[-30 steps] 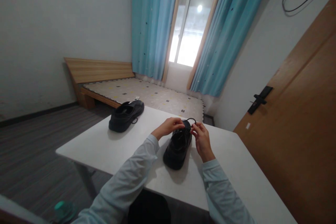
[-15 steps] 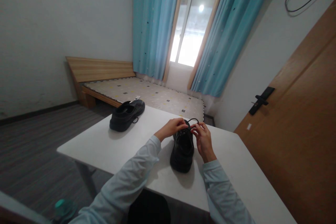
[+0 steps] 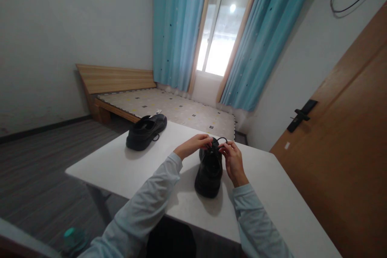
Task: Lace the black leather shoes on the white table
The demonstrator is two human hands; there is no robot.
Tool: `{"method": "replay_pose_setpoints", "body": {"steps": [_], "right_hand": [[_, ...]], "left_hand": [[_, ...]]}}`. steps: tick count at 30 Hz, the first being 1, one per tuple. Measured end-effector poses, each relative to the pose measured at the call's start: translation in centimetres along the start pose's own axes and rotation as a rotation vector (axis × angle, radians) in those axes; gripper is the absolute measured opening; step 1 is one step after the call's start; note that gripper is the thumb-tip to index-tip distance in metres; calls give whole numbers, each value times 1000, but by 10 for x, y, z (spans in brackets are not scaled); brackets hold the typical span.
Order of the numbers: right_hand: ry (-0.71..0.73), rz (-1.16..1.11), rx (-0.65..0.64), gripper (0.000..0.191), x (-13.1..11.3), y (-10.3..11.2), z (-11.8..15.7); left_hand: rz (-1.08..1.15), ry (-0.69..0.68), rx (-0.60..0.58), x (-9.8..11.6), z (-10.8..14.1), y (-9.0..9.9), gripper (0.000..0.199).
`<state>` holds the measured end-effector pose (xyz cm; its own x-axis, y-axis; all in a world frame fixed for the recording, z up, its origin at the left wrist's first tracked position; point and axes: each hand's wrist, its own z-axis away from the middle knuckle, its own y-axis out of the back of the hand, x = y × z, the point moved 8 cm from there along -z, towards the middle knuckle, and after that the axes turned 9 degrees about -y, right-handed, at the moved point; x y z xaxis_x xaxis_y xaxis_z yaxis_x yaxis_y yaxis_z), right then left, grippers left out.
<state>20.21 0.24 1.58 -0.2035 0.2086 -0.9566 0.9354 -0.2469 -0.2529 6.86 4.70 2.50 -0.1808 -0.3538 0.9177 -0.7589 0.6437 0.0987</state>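
A black lace-up shoe (image 3: pixel 208 179) stands on the white table (image 3: pixel 256 209) between my hands, its heel towards me and its toe pointing away. My left hand (image 3: pixel 196 144) is closed in a pinch at the left of the lacing, on what looks like the shoelace. From the right, my right hand (image 3: pixel 234 161) pinches the black shoelace (image 3: pixel 223 138), which arches in a small loop above the toe. The fingertips partly hide the lacing. A second black shoe (image 3: pixel 145 133) sits at the table's far left, a lace loop hanging at its side, with neither hand near it.
Behind the table is a low wooden bed (image 3: pixel 115 80) with a patterned mattress. Blue curtains (image 3: pixel 178 28) flank a window. A wooden door (image 3: pixel 341 137) with a black handle stands at the right. A bottle with a green cap (image 3: pixel 69 232) is at the lower left.
My left hand has shifted slightly left and away from my right hand, its fingers still at the lacing. The shoe between my hands has moved a touch to the left.
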Motion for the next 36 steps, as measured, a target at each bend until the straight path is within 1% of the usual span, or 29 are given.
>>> {"method": "replay_pose_setpoints", "body": {"steps": [2, 6, 10, 13, 17, 20, 23, 25, 31, 34, 36], "right_hand": [[-13, -13, -7, 14, 1, 0, 0], [-32, -35, -10, 13, 1, -1, 0], [-31, -32, -11, 13, -1, -2, 0], [-36, -49, -12, 13, -1, -2, 0], [-50, -60, -15, 12, -1, -2, 1], [-52, -57, -13, 11, -2, -1, 1], [-40, -75, -22, 10, -5, 0, 1], [-33, -112, -39, 10, -7, 0, 1], [-94, -259, -150, 12, -7, -2, -1], [-119, -330, -200, 14, -5, -3, -3], [-124, -361, -211, 16, -3, -2, -4]], "left_hand": [[19, -19, 2, 1, -1, -1, 42], [-26, -69, -8, 7, -2, -2, 42], [30, -88, 38, 12, -2, -3, 41], [24, -75, 60, 12, -2, -2, 42], [-81, -22, 90, 9, -1, 5, 44], [-91, -39, 106, 10, -3, 8, 44], [11, -68, 89, 8, -5, 4, 44], [104, -60, 98, 4, -6, 1, 43], [308, -8, 211, -9, -6, 2, 37], [453, 13, 245, -11, -5, -1, 36], [531, 9, 259, -9, -5, -3, 35]]}}
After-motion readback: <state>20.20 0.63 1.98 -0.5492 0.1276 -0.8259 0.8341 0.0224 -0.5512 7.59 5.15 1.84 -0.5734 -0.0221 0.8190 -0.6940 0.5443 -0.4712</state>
